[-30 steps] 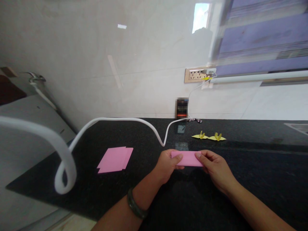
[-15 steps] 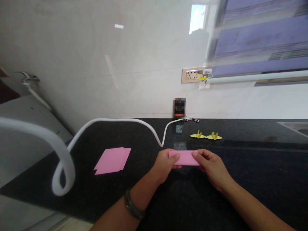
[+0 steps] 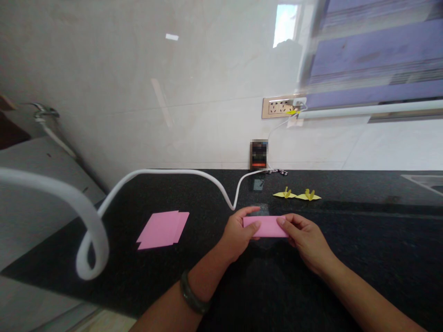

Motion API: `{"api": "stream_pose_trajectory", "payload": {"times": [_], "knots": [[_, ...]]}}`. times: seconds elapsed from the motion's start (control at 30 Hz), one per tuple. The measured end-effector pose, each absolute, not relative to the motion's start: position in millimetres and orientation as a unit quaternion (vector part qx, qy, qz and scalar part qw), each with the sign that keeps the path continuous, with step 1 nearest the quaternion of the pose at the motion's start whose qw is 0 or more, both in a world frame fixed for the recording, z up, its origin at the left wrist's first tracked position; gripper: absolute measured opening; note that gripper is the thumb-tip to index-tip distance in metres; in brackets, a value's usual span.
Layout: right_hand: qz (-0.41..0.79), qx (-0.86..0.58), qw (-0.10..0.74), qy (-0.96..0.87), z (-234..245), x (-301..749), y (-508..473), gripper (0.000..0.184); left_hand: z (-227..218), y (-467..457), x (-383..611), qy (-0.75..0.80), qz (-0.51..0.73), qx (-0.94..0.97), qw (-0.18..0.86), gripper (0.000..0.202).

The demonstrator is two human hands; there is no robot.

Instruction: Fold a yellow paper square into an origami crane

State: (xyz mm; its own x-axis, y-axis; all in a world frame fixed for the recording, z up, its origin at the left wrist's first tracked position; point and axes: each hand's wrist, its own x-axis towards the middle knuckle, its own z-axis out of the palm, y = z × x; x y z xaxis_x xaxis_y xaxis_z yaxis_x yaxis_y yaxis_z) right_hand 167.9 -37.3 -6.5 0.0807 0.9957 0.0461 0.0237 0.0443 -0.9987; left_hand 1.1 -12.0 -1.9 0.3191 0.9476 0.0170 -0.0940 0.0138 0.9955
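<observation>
A strip of folded pink paper (image 3: 268, 227) is held level between my two hands, above the dark countertop. My left hand (image 3: 239, 233) grips its left end, the thumb on top and the index finger stretched out beyond the far edge. On the right end, my right hand (image 3: 300, 233) pinches the paper with the thumb on top; its other fingers are partly hidden. To the left, several pink paper sheets (image 3: 161, 229) lie overlapping on the counter. Two yellow folded paper cranes (image 3: 296, 195) sit behind my right hand.
A thick white flexible tube (image 3: 180, 172) loops across the counter (image 3: 114, 258) from the left. Against the tiled wall leans a phone-like device (image 3: 259, 155), its screen blurred. A cable runs to the wall socket (image 3: 277, 107). A sink edge (image 3: 420, 179) shows at far right.
My left index finger has lifted and stretched out past the paper's far edge. The pink strip stays between both hands, and my right hand has hardly moved.
</observation>
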Motion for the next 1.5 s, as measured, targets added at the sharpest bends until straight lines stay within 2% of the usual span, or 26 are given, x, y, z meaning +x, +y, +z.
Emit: {"api": "stream_pose_trajectory", "payload": {"times": [0.13,0.23,0.47,0.8,1.5], "knots": [[0.469,-0.513,0.526,-0.491,-5.6,167.2,-37.8,0.024,1.4,-12.6,-0.4,0.394,0.446,0.623,0.507,0.027],[0.468,-0.519,0.525,-0.485,-5.1,166.6,-37.7,0.027,2.0,-12.4,-1.0,0.397,0.449,0.649,0.469,0.024],[0.455,-0.510,0.533,-0.498,-4.7,167.6,-37.6,0.024,-1.3,-9.7,-2.0,0.408,0.429,0.668,0.452,0.026],[0.398,-0.524,0.470,-0.588,-3.4,169.7,-38.4,0.023,-0.5,-11.6,-0.5,0.412,0.396,0.690,0.444,0.024],[0.363,-0.532,0.474,-0.601,-2.1,170.1,-38.0,0.021,-0.4,-14.5,-1.1,0.424,0.374,0.722,0.400,0.025]]}}
